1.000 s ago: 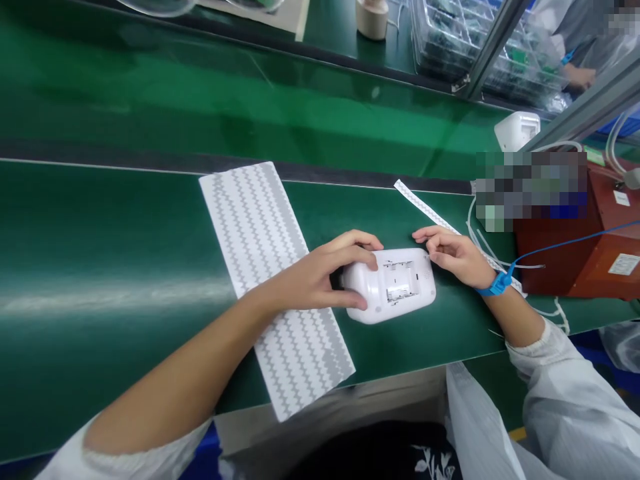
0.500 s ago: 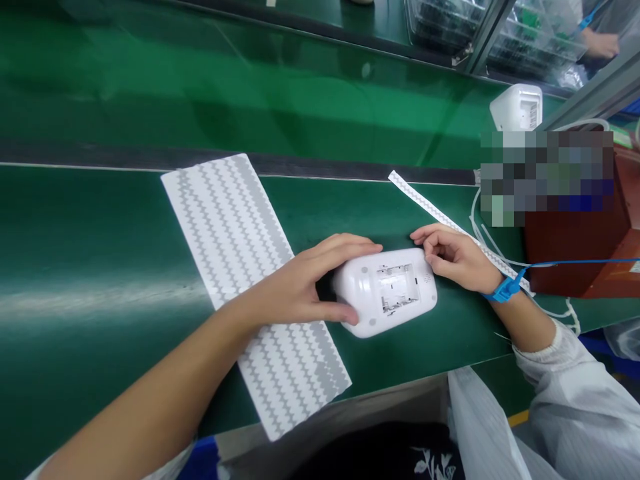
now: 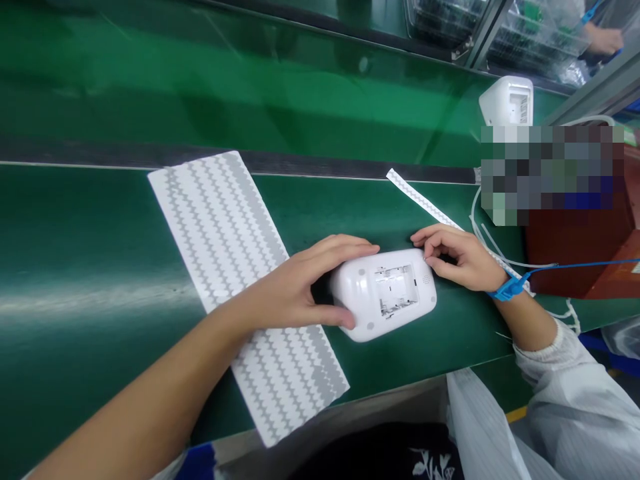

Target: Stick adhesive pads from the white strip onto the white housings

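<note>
A white plastic device lies on the green bench with its open battery compartment facing up. Round pads show at three corners of that face. My left hand grips its left end, thumb at the near edge and fingers along the far edge. At the upper right corner, the thumb and index finger of my right hand are pinched together against the device; anything between them is too small to make out. Beneath my left forearm is a white sheet with rows of grey zigzag-edged pieces. A narrow strip of the same pattern runs under my right wrist.
A blue wrist strap trails its cord to the right. A brown box and white cables occupy the right side. Farther back stands another white device. Another person's hand shows behind the frame at the top right.
Both hands keep their places on the device. The view has shifted slightly, and the sheet appears a little farther left.
</note>
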Available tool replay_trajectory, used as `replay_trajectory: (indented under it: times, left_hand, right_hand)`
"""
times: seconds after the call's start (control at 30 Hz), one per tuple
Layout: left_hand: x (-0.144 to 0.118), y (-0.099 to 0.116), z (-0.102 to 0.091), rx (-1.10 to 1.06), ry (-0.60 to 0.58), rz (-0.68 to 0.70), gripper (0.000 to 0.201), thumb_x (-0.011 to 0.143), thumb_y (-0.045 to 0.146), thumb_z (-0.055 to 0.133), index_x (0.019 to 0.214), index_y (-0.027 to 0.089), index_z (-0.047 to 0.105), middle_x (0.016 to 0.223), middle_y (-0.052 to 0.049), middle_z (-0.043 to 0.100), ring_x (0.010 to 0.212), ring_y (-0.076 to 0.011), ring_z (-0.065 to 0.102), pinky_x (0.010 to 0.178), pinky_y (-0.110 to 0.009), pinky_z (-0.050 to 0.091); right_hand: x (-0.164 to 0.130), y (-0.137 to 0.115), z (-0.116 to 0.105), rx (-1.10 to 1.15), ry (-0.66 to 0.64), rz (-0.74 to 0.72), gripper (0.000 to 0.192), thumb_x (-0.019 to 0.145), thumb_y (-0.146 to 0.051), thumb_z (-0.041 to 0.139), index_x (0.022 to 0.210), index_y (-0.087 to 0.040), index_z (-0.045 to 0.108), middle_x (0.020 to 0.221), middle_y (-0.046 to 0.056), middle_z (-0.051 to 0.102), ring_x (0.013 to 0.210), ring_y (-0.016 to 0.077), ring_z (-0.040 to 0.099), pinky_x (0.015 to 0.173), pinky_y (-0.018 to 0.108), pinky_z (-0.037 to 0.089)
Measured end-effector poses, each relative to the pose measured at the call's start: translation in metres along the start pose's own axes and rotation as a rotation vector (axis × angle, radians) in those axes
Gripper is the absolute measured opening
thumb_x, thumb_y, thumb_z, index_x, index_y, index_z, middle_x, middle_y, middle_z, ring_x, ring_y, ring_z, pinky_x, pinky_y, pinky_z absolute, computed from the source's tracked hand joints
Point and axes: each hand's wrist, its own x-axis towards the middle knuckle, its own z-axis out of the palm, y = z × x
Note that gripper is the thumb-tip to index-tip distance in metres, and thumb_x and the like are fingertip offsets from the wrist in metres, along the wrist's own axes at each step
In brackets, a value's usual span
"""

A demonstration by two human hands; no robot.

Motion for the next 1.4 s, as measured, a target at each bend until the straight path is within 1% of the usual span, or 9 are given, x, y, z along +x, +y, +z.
replay_trajectory:
  times: [0.13,0.23,0.47,0.67,0.87,1.03,1.2,1.3,1.4]
  left_hand:
    - [-0.0007,-0.0002,-0.0004,0.001,0.005,0.004,0.093,0.096,0.070,0.090,0.174,0.035,0.054,0.169,-0.015,0.064,0.153,-0.0395,0.064,0.125,-0.053,0.060]
    - [-0.0007,0.0003,-0.0011,0.005,0.000,-0.003,0.092,0.096,0.069,0.090,0.174,0.034,0.055,0.168,-0.016,0.064,0.154,-0.0396,0.064,0.127,-0.053,0.058]
    - [-0.0005,0.0007,-0.0022,-0.001,-0.002,-0.001,0.092,0.095,0.069,0.091,0.173,0.035,0.057,0.166,-0.016,0.066,0.153,-0.0406,0.065,0.129,-0.056,0.057]
    - [0.0004,0.0009,-0.0016,0.001,0.001,0.009,0.091,0.094,0.068,0.091,0.173,0.037,0.057,0.166,-0.015,0.067,0.151,-0.0401,0.066,0.126,-0.055,0.059]
    - [0.0000,0.0011,-0.0018,-0.002,-0.001,-0.002,0.092,0.094,0.070,0.091,0.173,0.036,0.058,0.166,-0.016,0.066,0.151,-0.0407,0.065,0.126,-0.054,0.059]
    - [-0.0003,0.0004,-0.0015,-0.009,-0.001,0.001,0.090,0.096,0.068,0.090,0.173,0.036,0.057,0.167,-0.016,0.066,0.151,-0.0399,0.065,0.126,-0.053,0.059]
    - [0.0014,0.0004,-0.0010,-0.023,-0.007,-0.021,0.092,0.093,0.071,0.091,0.172,0.035,0.058,0.166,-0.016,0.065,0.151,-0.0411,0.065,0.126,-0.055,0.059]
    - [0.0031,0.0010,0.0000,-0.036,-0.005,-0.034,0.091,0.093,0.072,0.090,0.171,0.035,0.060,0.166,-0.016,0.065,0.151,-0.0410,0.065,0.125,-0.054,0.059]
    - [0.0043,0.0005,0.0005,-0.040,-0.006,-0.047,0.092,0.092,0.074,0.090,0.169,0.034,0.061,0.165,-0.017,0.065,0.150,-0.0405,0.065,0.124,-0.054,0.059]
  right_hand:
    - [-0.0003,-0.0006,0.0040,-0.028,0.018,-0.004,0.007,0.105,-0.019,0.071,0.101,-0.025,0.072,0.138,0.011,0.080,0.109,0.0231,0.077,0.081,0.034,0.065]
    - [-0.0005,0.0005,0.0063,0.005,0.032,0.023,0.008,0.101,-0.017,0.072,0.097,-0.024,0.071,0.140,0.011,0.079,0.109,0.0225,0.077,0.080,0.033,0.063]
    - [0.0005,0.0007,0.0049,0.138,0.017,0.109,0.011,0.103,-0.027,0.074,0.093,-0.024,0.071,0.141,0.011,0.079,0.113,0.0254,0.077,0.091,0.040,0.067]
    - [0.0008,-0.0012,0.0050,0.082,0.012,0.116,0.008,0.103,-0.027,0.073,0.095,-0.025,0.073,0.140,0.011,0.079,0.111,0.0261,0.076,0.086,0.040,0.064]
    - [0.0014,-0.0016,0.0058,0.071,0.017,0.119,0.007,0.102,-0.025,0.072,0.095,-0.025,0.074,0.137,0.010,0.080,0.108,0.0251,0.076,0.083,0.039,0.063]
    - [0.0008,-0.0041,0.0077,0.072,0.030,0.138,0.005,0.099,-0.022,0.074,0.094,-0.025,0.072,0.137,0.010,0.079,0.107,0.0251,0.075,0.082,0.038,0.061]
    - [0.0022,-0.0067,0.0078,0.165,0.036,0.190,0.011,0.097,-0.025,0.079,0.093,-0.025,0.069,0.138,0.011,0.077,0.113,0.0264,0.075,0.089,0.041,0.063]
    - [0.0054,-0.0066,0.0052,0.214,0.006,0.204,0.016,0.097,-0.025,0.080,0.090,-0.025,0.066,0.139,0.010,0.077,0.116,0.0261,0.075,0.097,0.044,0.063]
    - [0.0094,-0.0028,0.0023,0.261,-0.026,0.218,0.018,0.097,-0.028,0.083,0.090,-0.024,0.068,0.140,0.010,0.076,0.116,0.0253,0.073,0.102,0.046,0.062]
